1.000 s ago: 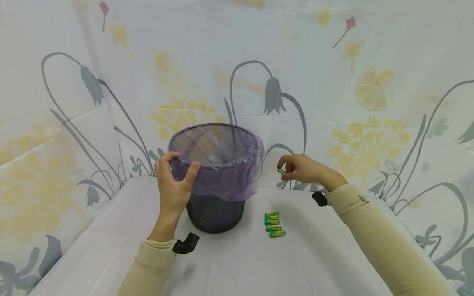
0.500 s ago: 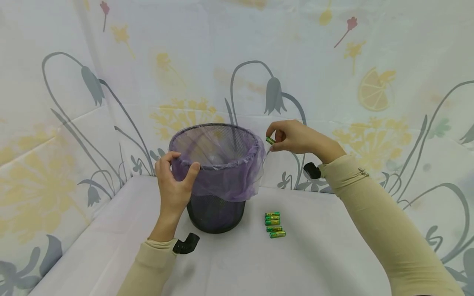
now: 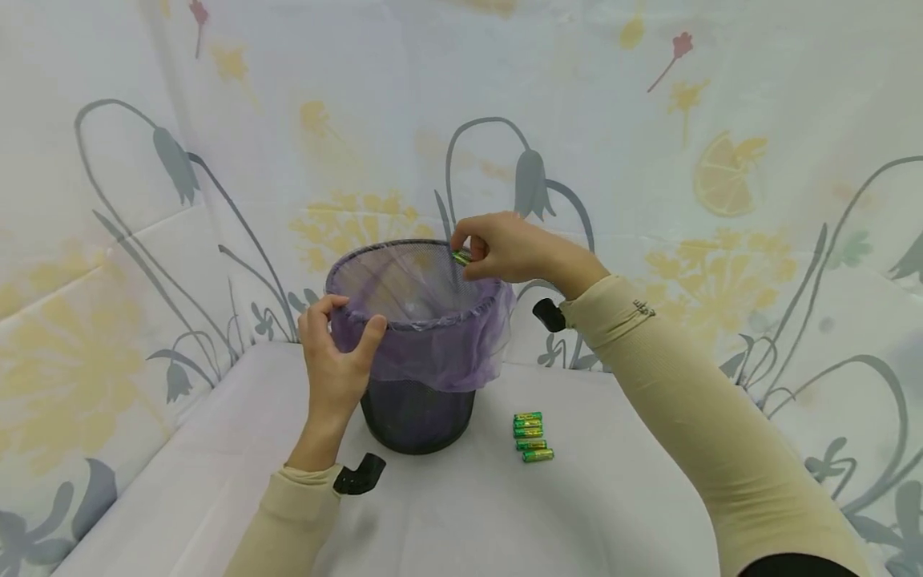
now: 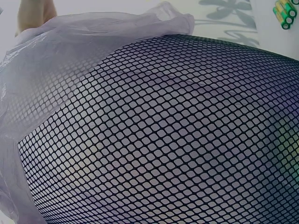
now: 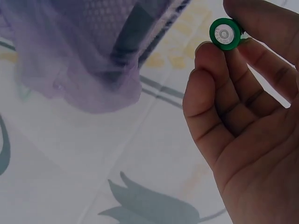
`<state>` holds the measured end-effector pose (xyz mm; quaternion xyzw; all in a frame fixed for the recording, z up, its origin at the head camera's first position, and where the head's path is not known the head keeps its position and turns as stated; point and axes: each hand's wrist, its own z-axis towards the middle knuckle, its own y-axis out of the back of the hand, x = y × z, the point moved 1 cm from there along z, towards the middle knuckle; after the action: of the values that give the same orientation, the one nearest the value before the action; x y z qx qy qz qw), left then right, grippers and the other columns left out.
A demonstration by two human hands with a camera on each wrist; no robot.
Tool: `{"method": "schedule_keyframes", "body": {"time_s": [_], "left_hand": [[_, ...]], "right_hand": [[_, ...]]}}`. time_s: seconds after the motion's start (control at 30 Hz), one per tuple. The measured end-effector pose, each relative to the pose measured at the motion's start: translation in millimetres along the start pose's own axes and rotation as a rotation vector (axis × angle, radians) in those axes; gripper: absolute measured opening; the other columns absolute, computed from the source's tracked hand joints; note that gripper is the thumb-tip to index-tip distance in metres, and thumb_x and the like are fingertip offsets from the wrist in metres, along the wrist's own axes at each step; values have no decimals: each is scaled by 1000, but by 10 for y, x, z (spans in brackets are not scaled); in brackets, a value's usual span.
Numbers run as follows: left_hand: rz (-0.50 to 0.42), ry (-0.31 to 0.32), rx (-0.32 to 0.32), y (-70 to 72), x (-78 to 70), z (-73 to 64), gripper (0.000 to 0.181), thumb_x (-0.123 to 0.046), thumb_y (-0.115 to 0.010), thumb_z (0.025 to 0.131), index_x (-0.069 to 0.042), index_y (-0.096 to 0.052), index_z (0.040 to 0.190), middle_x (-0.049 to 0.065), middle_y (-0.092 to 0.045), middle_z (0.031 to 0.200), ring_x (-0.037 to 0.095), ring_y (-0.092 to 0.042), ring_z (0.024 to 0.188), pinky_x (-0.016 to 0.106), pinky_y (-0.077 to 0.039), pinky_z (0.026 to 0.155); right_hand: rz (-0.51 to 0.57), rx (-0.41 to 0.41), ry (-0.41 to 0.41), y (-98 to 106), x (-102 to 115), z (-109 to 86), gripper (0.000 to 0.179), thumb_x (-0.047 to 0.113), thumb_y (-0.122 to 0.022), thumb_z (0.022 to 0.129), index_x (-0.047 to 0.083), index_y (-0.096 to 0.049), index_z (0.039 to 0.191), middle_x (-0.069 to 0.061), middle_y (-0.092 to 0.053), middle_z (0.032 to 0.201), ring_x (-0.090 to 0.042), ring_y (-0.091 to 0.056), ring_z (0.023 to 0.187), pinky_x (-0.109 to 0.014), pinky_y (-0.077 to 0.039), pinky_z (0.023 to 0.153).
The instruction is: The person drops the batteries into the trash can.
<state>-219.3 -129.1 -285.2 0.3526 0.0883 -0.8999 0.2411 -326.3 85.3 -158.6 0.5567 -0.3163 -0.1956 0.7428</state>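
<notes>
A black mesh wastebasket [image 3: 418, 417] stands upright, lined with a thin purple bag [image 3: 433, 357] folded over its rim. My left hand [image 3: 334, 361] holds the near left rim, fingertips over the edge and thumb against the front. Between thumb and fingers my right hand [image 3: 515, 248] pinches a green battery [image 3: 461, 257], above the basket's far right rim. One flat end of that battery [image 5: 224, 34] faces the camera in the right wrist view. In the left wrist view the basket's mesh wall [image 4: 154, 130] fills most of the frame and the left fingers' grip is hidden.
Several green and yellow batteries [image 3: 529, 433] lie in a column on the white cloth [image 3: 591, 497], right of the basket. Behind them rises a flower-printed fabric backdrop [image 3: 634, 176].
My right hand has risen and moved left with the battery, from right of the basket to above its rim. The left hand and the loose batteries have stayed in place.
</notes>
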Motion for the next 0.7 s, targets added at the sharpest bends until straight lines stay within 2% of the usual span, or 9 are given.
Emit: {"method": "schedule_keyframes", "body": {"time_s": [0.1,0.2,0.33,0.5,0.7], "left_hand": [[4,-14,-5,10,6,8,47,-9,-69,79,11,-46,114,28,-38,109,33,-34,105,49,-26,94],[18,-14,-6,-5,182,16,48,-14,-71,80,6,-48,116,24,-39,111,31,-35,107,48,-27,94],[35,2,-3,-20,430,22,51,-27,-73,81,-2,-49,119,13,-40,115,22,-36,110,45,-28,95],[29,-2,1,-22,447,28,55,-35,-73,82,-3,-49,119,8,-40,114,19,-36,110,43,-29,94],[42,6,0,-17,427,37,51,-27,-74,80,-3,-49,119,14,-40,115,22,-36,111,43,-28,94]], "right_hand": [[29,12,27,-60,87,115,29,18,-71,86,14,-60,112,-3,-58,80,-18,-52,69,-31,-44,71],[48,19,47,-128,148,213,28,18,-71,86,14,-60,111,-4,-57,81,-18,-52,71,-31,-44,71],[57,35,52,-225,182,319,29,20,-71,87,14,-60,112,-4,-57,83,-18,-52,73,-31,-45,72],[51,38,29,-305,179,401,29,20,-72,86,15,-60,111,-4,-58,84,-18,-54,73,-31,-45,72],[62,61,11,-398,198,480,29,21,-73,85,17,-60,110,-5,-58,87,-19,-54,76,-32,-46,71]]}}
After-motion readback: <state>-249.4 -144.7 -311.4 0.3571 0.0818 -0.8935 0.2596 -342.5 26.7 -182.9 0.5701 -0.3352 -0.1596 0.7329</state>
